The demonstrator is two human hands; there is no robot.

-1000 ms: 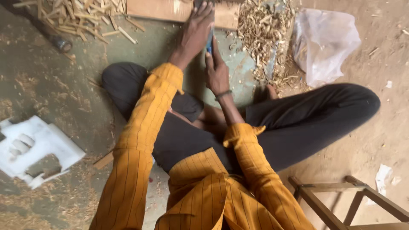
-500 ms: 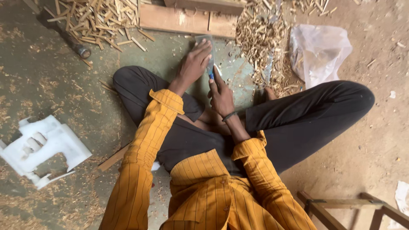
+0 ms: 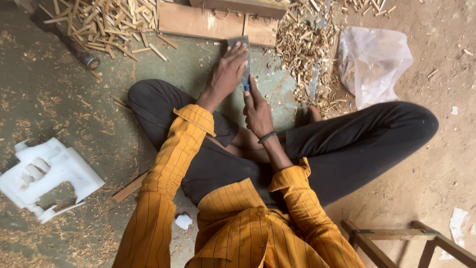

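Left hand (image 3: pixel 227 73) lies flat, fingers spread, on a grey blade (image 3: pixel 242 52) at upper centre of frame, on the floor (image 3: pixel 59 109). Right hand (image 3: pixel 257 108) is clenched round the blade's near end, w/ a plank (image 3: pixel 198 22) just beyond.

Camera view tilts back vs a second ago: hands now sit lower in frame, wooden board (image 3: pixel 208 22) fully visible above them. Left hand (image 3: pixel 228 72) flattens, fingers spread over the grey sheet (image 3: pixel 238 43). Right hand (image 3: pixel 257 109) slides back toward the body, blue-handled tool (image 3: pixel 246 79) between the hands. White foam piece (image 3: pixel 47 176) drifts lower-left.
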